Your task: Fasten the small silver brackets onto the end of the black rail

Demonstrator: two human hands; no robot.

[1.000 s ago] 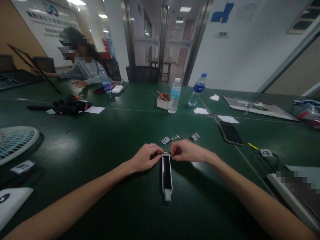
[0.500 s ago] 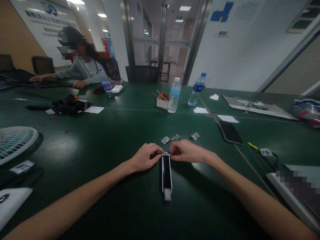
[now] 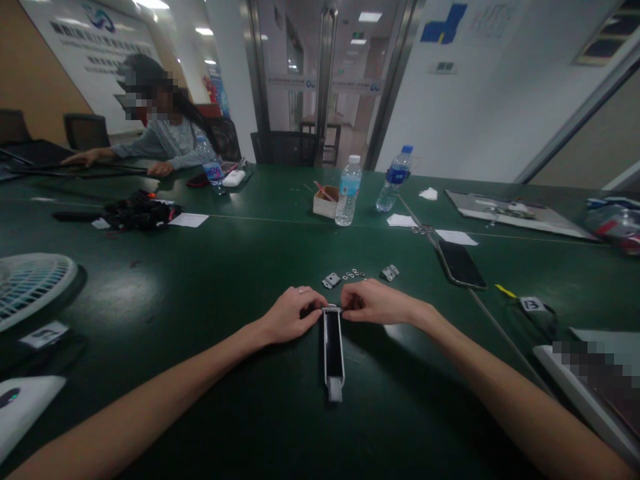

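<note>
A long, narrow black piece with a silver-white frame (image 3: pixel 334 347) lies on the green table, pointing toward me. A pale grey tab (image 3: pixel 335 390) sticks out of its near end. At its far end, my left hand (image 3: pixel 295 315) pinches the left corner between thumb and fingers. My right hand (image 3: pixel 373 303) is closed at the right corner, its fingertips curled together and partly hidden. Just beyond the hands lie two small grey metal brackets, one on the left (image 3: pixel 331 280) and one on the right (image 3: pixel 389 272). Several small metal rings (image 3: pixel 354 274) sit between them.
Water bottles (image 3: pixel 349 193) and a small box (image 3: pixel 325 203) stand farther back. A phone (image 3: pixel 461 264) lies to the right. On the left are a white fan grille (image 3: pixel 33 287) and a black bundle (image 3: pixel 143 210). Another person (image 3: pixel 170 137) sits at the far left.
My hands and the framed piece stay almost exactly in place. The other person's hands have shifted slightly with a long dark object.
</note>
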